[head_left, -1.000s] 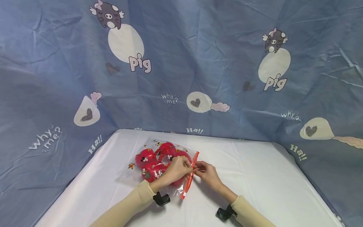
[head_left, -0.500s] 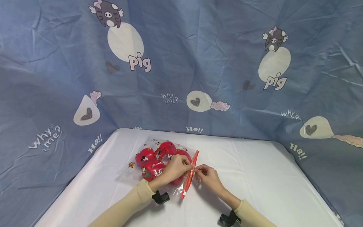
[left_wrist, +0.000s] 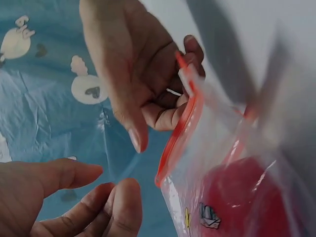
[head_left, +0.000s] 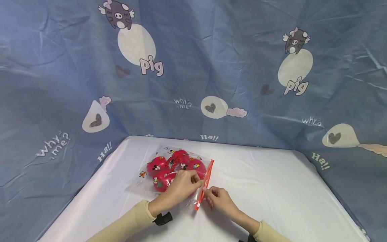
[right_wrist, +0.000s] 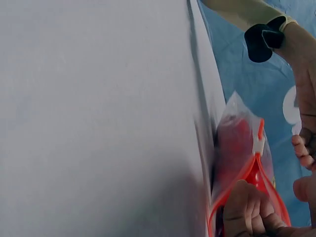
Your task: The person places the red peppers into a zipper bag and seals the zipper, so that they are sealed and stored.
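Note:
A clear zip bag (head_left: 142,183) printed with cartoon figures lies on the white table. It holds several round red objects (head_left: 164,179). Red zip strips (head_left: 208,169) line its right-hand mouth, and in the right wrist view they stand apart, meeting at a white end piece (right_wrist: 258,146). My left hand (head_left: 180,186) hovers over the bag beside the mouth; the left wrist view shows its thumb and fingers apart with nothing between. My right hand (head_left: 222,201) is at the near half of the mouth, its bent fingers (right_wrist: 244,207) by the parted strips, the thumb away from them.
White cloth covers the table (head_left: 260,188). A blue patterned curtain (head_left: 242,74) hangs behind it and along both sides. A black wrist device (head_left: 163,219) sits under my left forearm.
My left hand has drawn back leftward from the zip strip, and its thumb and fingers have parted. My right hand has moved along the mouth toward its near end. The bag stays in place.

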A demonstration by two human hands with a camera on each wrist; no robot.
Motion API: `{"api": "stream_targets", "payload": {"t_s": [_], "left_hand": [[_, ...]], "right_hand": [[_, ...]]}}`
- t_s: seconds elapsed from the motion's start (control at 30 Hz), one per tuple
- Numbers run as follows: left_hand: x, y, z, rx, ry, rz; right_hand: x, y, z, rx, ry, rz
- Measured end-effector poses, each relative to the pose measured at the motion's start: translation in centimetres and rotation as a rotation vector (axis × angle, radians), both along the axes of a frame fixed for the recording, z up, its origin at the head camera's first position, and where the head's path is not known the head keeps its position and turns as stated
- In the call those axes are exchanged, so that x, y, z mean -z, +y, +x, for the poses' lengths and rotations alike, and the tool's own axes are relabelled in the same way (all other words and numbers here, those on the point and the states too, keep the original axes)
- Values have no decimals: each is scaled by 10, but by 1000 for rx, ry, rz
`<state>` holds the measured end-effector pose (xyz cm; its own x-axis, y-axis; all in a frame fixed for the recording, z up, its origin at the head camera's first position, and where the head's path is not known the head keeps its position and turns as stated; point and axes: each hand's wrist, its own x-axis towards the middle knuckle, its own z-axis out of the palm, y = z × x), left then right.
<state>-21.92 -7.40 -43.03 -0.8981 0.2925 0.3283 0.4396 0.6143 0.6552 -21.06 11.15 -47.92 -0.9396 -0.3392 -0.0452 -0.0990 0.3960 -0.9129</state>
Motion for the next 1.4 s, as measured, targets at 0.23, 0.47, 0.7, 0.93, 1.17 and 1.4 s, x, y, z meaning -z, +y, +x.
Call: {"api": "stream_targets", "payload": {"t_s": [0.23, 0.47, 0.7, 0.93, 1.17, 1.4], "left_hand": [[16, -3, 21, 52, 199, -206], [31, -8, 47, 164, 478, -534], [48, -9, 57, 179, 788, -735], [59, -9, 57, 135, 959, -818], [62, -8, 55, 127, 1008, -908], [63, -7, 54, 82, 1048, -976]], "right_hand": [[20, 0, 3, -10, -48, -4], [25, -2, 10, -92, -117, -24], [28, -6, 17, -134, -126, -50], [32, -9, 17, -108, -168, -85], [35, -10, 16, -73, -182, -138], [36, -15, 18, -20, -121, -163]]}}
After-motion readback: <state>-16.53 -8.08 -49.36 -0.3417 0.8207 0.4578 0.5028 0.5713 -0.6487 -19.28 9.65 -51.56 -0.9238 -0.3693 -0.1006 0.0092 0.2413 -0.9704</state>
